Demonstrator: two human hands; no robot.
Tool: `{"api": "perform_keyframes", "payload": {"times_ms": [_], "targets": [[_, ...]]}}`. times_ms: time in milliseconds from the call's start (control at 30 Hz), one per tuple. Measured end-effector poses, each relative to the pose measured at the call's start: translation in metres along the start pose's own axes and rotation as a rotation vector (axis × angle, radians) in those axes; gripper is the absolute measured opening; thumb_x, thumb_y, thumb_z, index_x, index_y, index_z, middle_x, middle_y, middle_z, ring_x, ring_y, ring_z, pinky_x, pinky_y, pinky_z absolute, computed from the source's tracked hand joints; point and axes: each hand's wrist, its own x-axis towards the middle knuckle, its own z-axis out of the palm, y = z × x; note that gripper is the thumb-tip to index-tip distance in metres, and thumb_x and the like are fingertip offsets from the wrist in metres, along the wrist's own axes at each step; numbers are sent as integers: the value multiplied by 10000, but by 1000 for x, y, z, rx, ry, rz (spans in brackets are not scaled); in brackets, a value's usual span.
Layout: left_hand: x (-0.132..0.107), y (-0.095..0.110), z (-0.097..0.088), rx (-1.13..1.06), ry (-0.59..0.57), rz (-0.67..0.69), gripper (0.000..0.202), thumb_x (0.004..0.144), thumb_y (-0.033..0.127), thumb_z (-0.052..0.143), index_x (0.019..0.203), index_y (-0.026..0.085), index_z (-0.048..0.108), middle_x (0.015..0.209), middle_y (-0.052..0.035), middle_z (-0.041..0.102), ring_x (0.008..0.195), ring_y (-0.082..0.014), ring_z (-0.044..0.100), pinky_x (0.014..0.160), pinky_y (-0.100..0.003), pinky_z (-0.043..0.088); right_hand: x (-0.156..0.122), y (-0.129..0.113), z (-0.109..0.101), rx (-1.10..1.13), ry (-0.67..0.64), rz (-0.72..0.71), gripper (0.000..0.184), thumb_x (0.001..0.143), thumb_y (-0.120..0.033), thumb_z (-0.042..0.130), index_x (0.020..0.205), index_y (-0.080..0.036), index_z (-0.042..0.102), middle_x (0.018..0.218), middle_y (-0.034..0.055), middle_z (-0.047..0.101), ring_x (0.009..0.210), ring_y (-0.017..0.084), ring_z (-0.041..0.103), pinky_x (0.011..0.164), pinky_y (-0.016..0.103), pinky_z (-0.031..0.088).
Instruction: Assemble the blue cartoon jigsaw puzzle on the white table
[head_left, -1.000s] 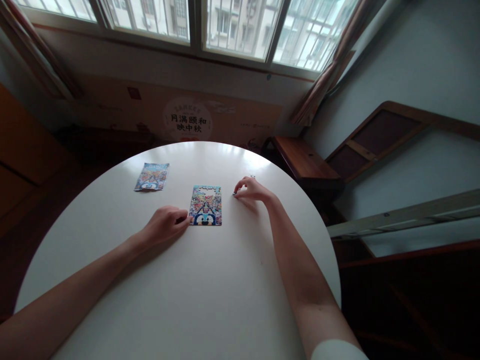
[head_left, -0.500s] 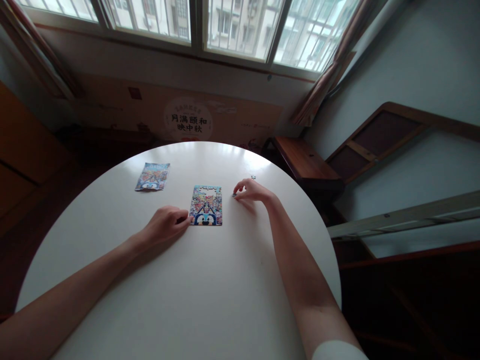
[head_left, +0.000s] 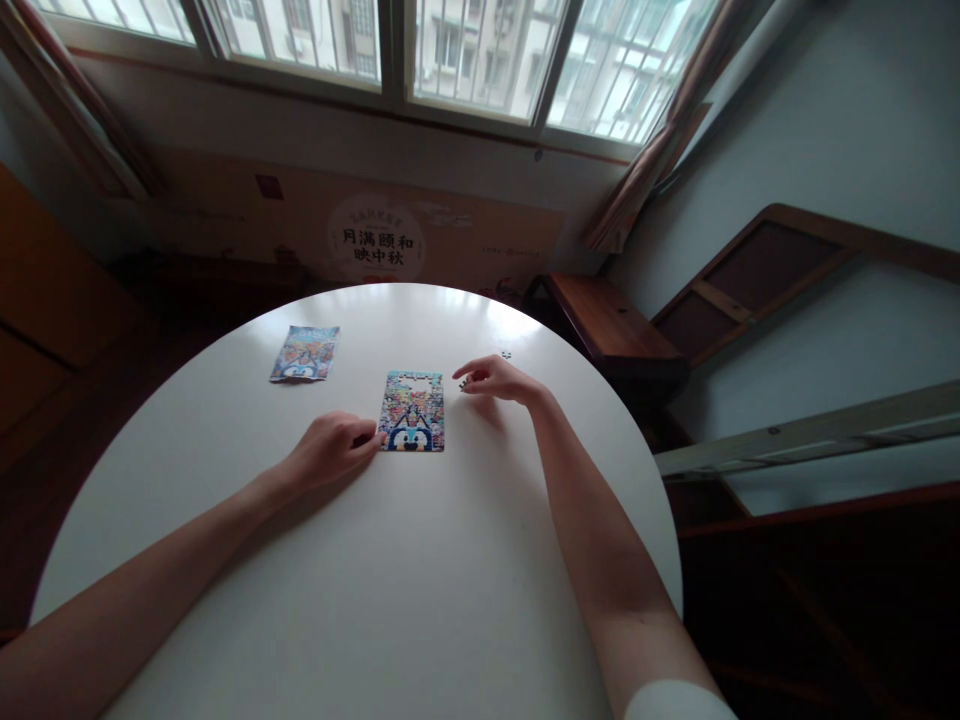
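Observation:
A small jigsaw puzzle [head_left: 414, 410] with a blue cartoon dog face lies flat on the white round table [head_left: 375, 600]. Near its top edge a pale gap shows in the picture. My left hand [head_left: 334, 442] is curled closed at the puzzle's lower left edge, with a fingertip pressing on the corner. Just right of the puzzle, my right hand [head_left: 499, 378] is pinching a small puzzle piece [head_left: 463, 385] by the fingertips, its index finger stretched out toward the puzzle. Another loose piece [head_left: 507, 354] lies on the table beyond that hand.
A printed foil packet [head_left: 305, 354] with the same dog picture lies at the back left of the table. Past the table's right rim stands a brown wooden bench [head_left: 611, 315]. Windows and a printed banner [head_left: 450, 225] are behind the table.
My right hand has shifted slightly left, nearer the puzzle, with the piece; its index finger has stretched out. The left hand and the puzzle have stayed in place.

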Motion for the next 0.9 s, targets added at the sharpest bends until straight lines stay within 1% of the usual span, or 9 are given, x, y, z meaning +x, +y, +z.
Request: {"api": "perform_keyframes", "payload": {"times_ms": [100, 200, 267, 333, 433, 567, 733, 900], "targets": [[0, 1, -1, 6, -4, -6, 400, 908, 387, 433, 571, 179, 487, 533, -3, 495, 535, -120, 403, 569, -271, 225, 2, -6, 5, 73, 31, -18, 243, 683, -221, 691, 905, -136, 738, 700, 14, 659, 644, 104, 572, 624, 248, 455], [0, 2, -2, 16, -1, -8, 409, 909, 397, 429, 565, 180, 468, 529, -2, 488, 531, -120, 399, 570, -273, 224, 6, -9, 12, 194, 16, -23, 204, 656, -210, 718, 848, -143, 725, 741, 33, 695, 700, 126, 620, 696, 282, 500], [1, 3, -2, 23, 1, -7, 407, 908, 396, 428, 565, 181, 458, 527, -1, 482, 528, -121, 396, 571, -275, 224, 10, -9, 18, 254, 20, -62, 173, 649, -221, 733, 806, -151, 710, 774, 41, 709, 747, 138, 640, 747, 300, 514], [1, 2, -1, 27, 0, -4, 403, 910, 393, 427, 568, 181, 453, 529, 0, 479, 528, -120, 397, 574, -277, 223, 15, -10, 25, 262, 47, -110, 154, 658, -249, 736, 775, -155, 700, 795, 44, 712, 787, 145, 645, 779, 309, 512], [1, 2, 0, 31, -2, -3, 409, 915, 399, 423, 570, 181, 447, 530, 3, 477, 528, -119, 399, 575, -277, 223, 22, -13, 38, 181, 146, -163, 141, 683, -279, 723, 759, -163, 697, 787, 37, 703, 767, 138, 619, 752, 296, 495], [1, 1, 0, 31, -2, -4, 406, 916, 400, 424, 573, 183, 454, 533, 3, 481, 532, -122, 409, 577, -275, 226, 32, -14, 59, 105, 312, -159, 141, 717, -297, 702, 781, -171, 700, 766, 34, 684, 715, 132, 573, 696, 274, 461], [0, 1, 0, 24, -5, -8, 408, 915, 400, 429, 572, 181, 452, 529, 5, 475, 529, -119, 403, 574, -274, 223, 37, -4, 77, 98, 408, -133, 140, 738, -315, 685, 774, -181, 699, 802, 42, 694, 735, 146, 573, 714, 280, 456], [0, 2, 0, 15, 0, -5, 403, 910, 392, 434, 570, 176, 457, 531, 2, 481, 526, -115, 391, 571, -275, 214, 37, 1, 84, 98, 482, -179, 92, 728, -271, 687, 740, -181, 703, 751, 17, 693, 684, 129, 549, 674, 257, 444]]}}
